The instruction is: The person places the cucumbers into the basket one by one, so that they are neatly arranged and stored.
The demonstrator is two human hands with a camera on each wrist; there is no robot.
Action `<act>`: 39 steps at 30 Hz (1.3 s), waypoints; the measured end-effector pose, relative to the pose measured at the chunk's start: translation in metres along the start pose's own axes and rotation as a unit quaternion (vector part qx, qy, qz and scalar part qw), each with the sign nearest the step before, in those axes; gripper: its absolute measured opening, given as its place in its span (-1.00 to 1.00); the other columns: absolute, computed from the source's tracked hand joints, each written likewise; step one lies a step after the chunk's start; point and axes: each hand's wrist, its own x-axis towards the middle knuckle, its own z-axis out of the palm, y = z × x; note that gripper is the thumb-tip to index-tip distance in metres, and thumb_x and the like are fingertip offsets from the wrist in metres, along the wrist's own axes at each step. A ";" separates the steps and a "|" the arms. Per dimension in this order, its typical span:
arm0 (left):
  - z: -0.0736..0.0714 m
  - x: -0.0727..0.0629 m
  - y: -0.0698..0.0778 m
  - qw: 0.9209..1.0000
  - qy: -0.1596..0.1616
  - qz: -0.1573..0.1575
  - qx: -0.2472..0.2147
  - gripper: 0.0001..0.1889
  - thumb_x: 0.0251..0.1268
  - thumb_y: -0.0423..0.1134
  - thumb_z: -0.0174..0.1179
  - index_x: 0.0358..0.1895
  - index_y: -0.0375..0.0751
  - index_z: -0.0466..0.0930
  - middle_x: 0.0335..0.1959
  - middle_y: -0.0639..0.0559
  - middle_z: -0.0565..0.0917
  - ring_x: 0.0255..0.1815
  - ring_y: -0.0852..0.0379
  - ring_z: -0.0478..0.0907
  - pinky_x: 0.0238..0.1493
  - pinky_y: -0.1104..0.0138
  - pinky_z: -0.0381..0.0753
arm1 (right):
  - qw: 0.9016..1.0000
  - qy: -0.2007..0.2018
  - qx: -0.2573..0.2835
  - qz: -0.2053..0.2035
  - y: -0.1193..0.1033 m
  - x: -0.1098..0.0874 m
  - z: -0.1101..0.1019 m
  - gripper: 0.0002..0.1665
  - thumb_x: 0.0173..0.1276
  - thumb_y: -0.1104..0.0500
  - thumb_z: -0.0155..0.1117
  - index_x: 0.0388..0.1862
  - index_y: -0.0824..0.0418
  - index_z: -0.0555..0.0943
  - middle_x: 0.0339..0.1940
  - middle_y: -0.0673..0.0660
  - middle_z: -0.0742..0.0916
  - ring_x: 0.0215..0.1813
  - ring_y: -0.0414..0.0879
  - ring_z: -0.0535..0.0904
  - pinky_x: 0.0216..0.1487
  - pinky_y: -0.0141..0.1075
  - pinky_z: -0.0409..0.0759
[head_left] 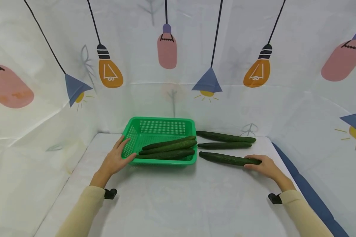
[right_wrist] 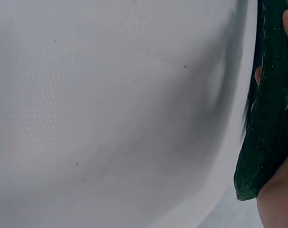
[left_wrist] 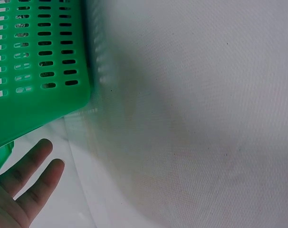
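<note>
One cucumber we're gripping with right hand; left hand, fingers spread, is spanning a green perforated basket corner.

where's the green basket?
Head view: the green basket sits slightly left of centre, just left of three loose cucumbers, left hand at its left end.
</note>
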 end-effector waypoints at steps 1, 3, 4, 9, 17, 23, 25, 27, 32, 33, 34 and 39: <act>0.000 0.000 0.000 1.000 0.000 0.000 0.001 -0.10 0.42 0.31 0.14 0.66 -0.04 0.07 0.72 -0.17 -0.06 0.43 -0.50 0.37 0.15 -0.39 0.48 | 1.000 0.000 0.002 0.001 0.000 0.000 0.000 -0.31 0.32 -0.20 0.46 0.30 0.15 0.66 0.34 0.46 0.61 0.34 0.52 0.48 0.15 0.39 0.50; 0.001 0.001 0.000 1.000 0.001 0.002 0.002 -0.10 0.42 0.31 0.14 0.66 -0.04 0.06 0.72 -0.17 -0.07 0.42 -0.49 0.39 0.14 -0.39 0.49 | 1.000 0.000 0.007 0.005 0.000 -0.001 -0.002 -0.29 0.33 -0.21 0.46 0.31 0.16 0.65 0.34 0.47 0.60 0.35 0.52 0.46 0.17 0.40 0.49; 0.001 0.002 0.000 1.000 0.000 0.003 0.002 -0.10 0.42 0.31 0.14 0.66 -0.03 0.06 0.72 -0.16 -0.07 0.41 -0.49 0.40 0.14 -0.38 0.49 | 1.000 0.001 0.009 0.009 -0.001 -0.001 -0.003 -0.29 0.33 -0.22 0.45 0.32 0.16 0.64 0.35 0.47 0.59 0.36 0.52 0.45 0.18 0.40 0.48; 0.001 0.004 0.000 1.000 -0.001 0.004 0.001 -0.10 0.42 0.31 0.14 0.66 -0.02 0.06 0.72 -0.15 -0.07 0.40 -0.49 0.41 0.12 -0.38 0.50 | 1.000 0.005 0.024 0.019 -0.005 0.001 -0.014 -0.26 0.37 -0.23 0.41 0.37 0.18 0.60 0.41 0.47 0.54 0.41 0.52 0.38 0.20 0.43 0.44; 0.001 0.004 0.000 1.000 0.002 0.004 0.003 -0.10 0.42 0.31 0.14 0.67 -0.03 0.06 0.72 -0.16 -0.07 0.40 -0.50 0.40 0.13 -0.39 0.49 | 0.999 0.012 0.028 0.022 -0.012 0.007 -0.029 -0.24 0.40 -0.22 0.38 0.42 0.19 0.55 0.48 0.50 0.45 0.46 0.53 0.30 0.19 0.44 0.43; 0.002 0.003 -0.001 1.000 -0.002 -0.002 0.001 -0.08 0.41 0.32 0.13 0.67 -0.04 0.04 0.72 -0.15 -0.08 0.45 -0.51 0.33 0.17 -0.41 0.45 | 0.998 0.021 0.029 0.043 -0.022 0.017 -0.036 -0.17 0.39 -0.30 0.36 0.45 0.16 0.52 0.54 0.52 0.36 0.51 0.58 0.17 0.25 0.57 0.21; 0.003 0.002 -0.001 1.000 -0.001 -0.003 0.001 -0.08 0.41 0.32 0.13 0.67 -0.05 0.05 0.72 -0.16 -0.08 0.46 -0.51 0.32 0.18 -0.42 0.44 | 0.998 0.024 0.030 0.048 -0.026 0.020 -0.039 -0.16 0.38 -0.32 0.35 0.46 0.14 0.51 0.55 0.52 0.33 0.52 0.60 0.13 0.24 0.57 0.22; 0.002 0.002 0.000 1.000 -0.001 -0.002 0.001 -0.09 0.41 0.32 0.13 0.66 -0.06 0.06 0.72 -0.17 -0.08 0.47 -0.51 0.31 0.18 -0.43 0.44 | 0.998 0.027 0.031 0.048 -0.031 0.023 -0.043 -0.15 0.39 -0.32 0.34 0.47 0.14 0.50 0.56 0.52 0.32 0.53 0.60 0.11 0.25 0.57 0.22; 0.001 0.001 0.001 1.000 0.001 -0.001 0.000 -0.09 0.41 0.31 0.15 0.66 -0.06 0.06 0.72 -0.19 -0.07 0.48 -0.50 0.29 0.17 -0.43 0.44 | 0.998 0.037 0.042 0.034 -0.042 0.033 -0.049 -0.16 0.40 -0.31 0.33 0.47 0.17 0.50 0.56 0.48 0.35 0.55 0.56 0.14 0.28 0.53 0.27; 0.001 0.001 0.001 1.000 0.001 -0.001 -0.001 -0.09 0.41 0.31 0.15 0.66 -0.06 0.06 0.71 -0.19 -0.07 0.49 -0.50 0.29 0.18 -0.43 0.44 | 0.998 0.038 0.044 0.031 -0.044 0.035 -0.050 -0.16 0.40 -0.31 0.33 0.47 0.16 0.50 0.56 0.47 0.36 0.55 0.55 0.15 0.27 0.51 0.30; 0.001 0.001 0.001 1.000 0.002 -0.001 -0.002 -0.09 0.41 0.31 0.15 0.66 -0.05 0.06 0.71 -0.19 -0.07 0.49 -0.50 0.29 0.18 -0.42 0.44 | 0.998 0.038 0.045 0.029 -0.047 0.037 -0.051 -0.17 0.40 -0.31 0.33 0.46 0.16 0.50 0.56 0.46 0.37 0.55 0.53 0.17 0.27 0.50 0.32; 0.001 0.001 0.001 1.000 0.001 -0.002 -0.005 -0.09 0.41 0.30 0.16 0.66 -0.06 0.07 0.72 -0.19 -0.07 0.49 -0.50 0.28 0.19 -0.42 0.43 | 0.999 0.038 0.028 0.014 -0.059 0.048 -0.052 -0.18 0.40 -0.32 0.33 0.46 0.12 0.51 0.55 0.44 0.40 0.52 0.51 0.23 0.25 0.48 0.37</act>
